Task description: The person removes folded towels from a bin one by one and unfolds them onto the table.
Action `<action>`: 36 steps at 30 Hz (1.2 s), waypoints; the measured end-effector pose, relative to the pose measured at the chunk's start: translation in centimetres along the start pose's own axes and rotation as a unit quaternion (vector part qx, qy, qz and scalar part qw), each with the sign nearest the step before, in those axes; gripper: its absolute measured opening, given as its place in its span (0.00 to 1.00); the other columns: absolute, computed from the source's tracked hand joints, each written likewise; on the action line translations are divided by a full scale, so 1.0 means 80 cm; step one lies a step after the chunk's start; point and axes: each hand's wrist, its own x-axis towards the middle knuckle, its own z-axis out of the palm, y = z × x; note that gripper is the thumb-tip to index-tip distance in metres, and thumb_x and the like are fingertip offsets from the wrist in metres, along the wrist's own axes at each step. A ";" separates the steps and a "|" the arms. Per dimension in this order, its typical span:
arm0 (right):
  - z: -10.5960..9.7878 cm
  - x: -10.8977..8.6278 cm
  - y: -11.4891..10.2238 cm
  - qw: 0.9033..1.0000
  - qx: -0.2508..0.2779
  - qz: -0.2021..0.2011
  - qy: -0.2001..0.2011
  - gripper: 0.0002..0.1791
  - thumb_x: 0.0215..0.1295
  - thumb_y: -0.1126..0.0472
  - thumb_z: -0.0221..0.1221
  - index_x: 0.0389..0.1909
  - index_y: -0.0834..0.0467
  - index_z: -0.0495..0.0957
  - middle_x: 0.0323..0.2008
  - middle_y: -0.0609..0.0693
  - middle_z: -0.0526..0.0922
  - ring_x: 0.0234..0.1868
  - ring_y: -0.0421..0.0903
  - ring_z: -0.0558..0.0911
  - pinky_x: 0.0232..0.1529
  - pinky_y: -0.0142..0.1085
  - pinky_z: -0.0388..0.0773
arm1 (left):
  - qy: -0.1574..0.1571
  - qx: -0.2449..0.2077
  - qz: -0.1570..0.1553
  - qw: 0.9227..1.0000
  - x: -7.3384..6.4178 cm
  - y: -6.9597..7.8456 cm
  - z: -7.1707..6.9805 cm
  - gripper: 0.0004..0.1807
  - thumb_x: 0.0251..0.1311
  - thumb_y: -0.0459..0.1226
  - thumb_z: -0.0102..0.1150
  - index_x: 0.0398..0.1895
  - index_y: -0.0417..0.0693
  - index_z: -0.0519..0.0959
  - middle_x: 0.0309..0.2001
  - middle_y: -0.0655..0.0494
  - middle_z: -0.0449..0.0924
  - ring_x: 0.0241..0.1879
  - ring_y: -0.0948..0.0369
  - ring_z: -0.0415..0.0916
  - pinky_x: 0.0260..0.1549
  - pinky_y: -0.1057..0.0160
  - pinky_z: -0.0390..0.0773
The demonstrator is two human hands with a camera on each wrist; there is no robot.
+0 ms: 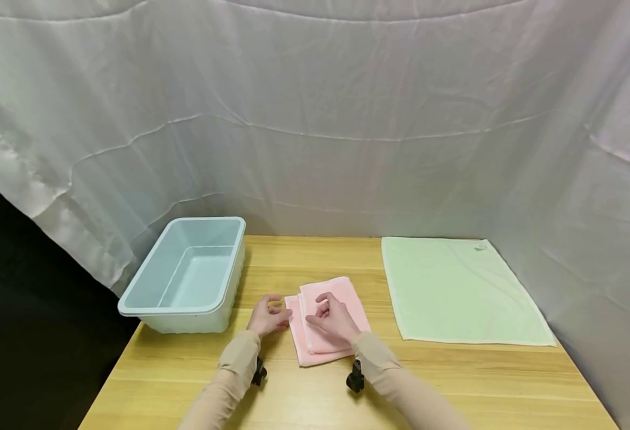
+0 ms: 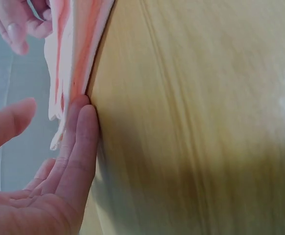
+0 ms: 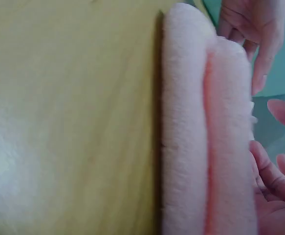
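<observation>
A pink towel [image 1: 347,297], folded into layers with white edges, lies on the table in the middle of the head view. My left hand [image 1: 268,316] is at its left side. In the left wrist view this hand's fingers [image 2: 86,142] reach the towel's edge [image 2: 78,54] low at the tabletop, while the thumb stands well away. Over the towel's top is my right hand [image 1: 336,321], its fingers loosely bent and the thumb apart. From the right wrist, the thick rounded folds [image 3: 186,122] stand beside my right hand [image 3: 276,200], partly hiding it.
A light blue plastic tub [image 1: 203,275] stands at the table's back left. Spread flat at the right is a pale green towel [image 1: 460,292] with a small tag on its far edge. A grey curtain [image 1: 315,119] hangs behind the wooden table [image 1: 304,400].
</observation>
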 end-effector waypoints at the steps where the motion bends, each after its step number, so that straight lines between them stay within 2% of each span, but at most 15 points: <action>1: 0.003 0.000 0.002 1.000 -0.003 0.006 -0.003 0.25 0.59 0.60 0.70 0.51 0.65 0.71 0.30 0.52 0.83 0.28 0.36 0.76 0.32 0.26 0.74 | 0.000 -0.003 -0.002 1.000 0.000 -0.001 0.000 0.31 0.61 0.27 0.63 0.65 0.27 0.64 0.49 0.25 0.80 0.33 0.49 0.86 0.36 0.52 0.89; 7: 0.016 0.001 0.004 0.999 0.004 0.034 -0.016 0.29 0.54 0.56 0.73 0.52 0.63 0.71 0.30 0.49 0.80 0.29 0.38 0.74 0.33 0.27 0.73 | 0.002 -0.031 -0.014 0.999 0.000 -0.001 0.003 0.31 0.61 0.25 0.63 0.66 0.27 0.63 0.50 0.24 0.79 0.33 0.54 0.85 0.36 0.53 0.89; 11: 0.021 0.001 0.003 0.999 -0.018 0.043 -0.019 0.31 0.52 0.54 0.74 0.51 0.62 0.71 0.30 0.48 0.78 0.29 0.38 0.73 0.33 0.28 0.72 | -0.009 -0.058 -0.026 0.998 0.001 0.000 0.007 0.30 0.62 0.23 0.60 0.66 0.27 0.62 0.50 0.22 0.78 0.32 0.57 0.83 0.34 0.56 0.89; 14: 0.023 0.001 0.003 0.998 -0.039 0.040 -0.020 0.31 0.49 0.55 0.74 0.50 0.60 0.70 0.30 0.48 0.76 0.29 0.39 0.72 0.34 0.28 0.71 | -0.012 -0.063 -0.026 0.998 0.002 -0.001 0.008 0.28 0.62 0.22 0.58 0.65 0.27 0.63 0.48 0.22 0.79 0.31 0.59 0.82 0.31 0.60 0.88; 19: 0.023 0.000 0.002 0.998 -0.051 0.015 -0.027 0.30 0.47 0.62 0.72 0.50 0.60 0.70 0.30 0.49 0.74 0.28 0.38 0.69 0.32 0.27 0.68 | -0.010 -0.064 -0.026 0.998 0.004 -0.004 0.009 0.28 0.61 0.20 0.57 0.64 0.27 0.63 0.43 0.25 0.82 0.28 0.60 0.80 0.27 0.65 0.86; 21: 0.022 0.000 0.002 0.998 -0.056 0.005 -0.029 0.30 0.46 0.64 0.71 0.51 0.61 0.70 0.29 0.50 0.74 0.27 0.38 0.68 0.31 0.27 0.67 | -0.008 -0.061 -0.025 0.998 0.004 -0.004 0.009 0.28 0.61 0.20 0.57 0.64 0.27 0.63 0.43 0.25 0.82 0.28 0.61 0.80 0.27 0.65 0.86; 29: 0.023 -0.001 -0.003 0.996 -0.081 0.002 -0.028 0.32 0.47 0.60 0.74 0.52 0.60 0.69 0.31 0.52 0.75 0.27 0.39 0.67 0.30 0.28 0.65 | -0.003 -0.052 -0.015 0.999 0.003 -0.003 0.008 0.29 0.61 0.22 0.59 0.64 0.26 0.63 0.47 0.21 0.80 0.34 0.57 0.83 0.33 0.60 0.88; 36: 0.022 -0.003 -0.006 0.994 -0.106 0.004 -0.020 0.33 0.42 0.67 0.69 0.53 0.58 0.69 0.30 0.52 0.75 0.28 0.40 0.67 0.30 0.29 0.64 | -0.011 -0.079 -0.034 0.996 0.005 -0.004 0.011 0.30 0.61 0.21 0.59 0.66 0.28 0.61 0.45 0.25 0.82 0.28 0.60 0.82 0.26 0.64 0.86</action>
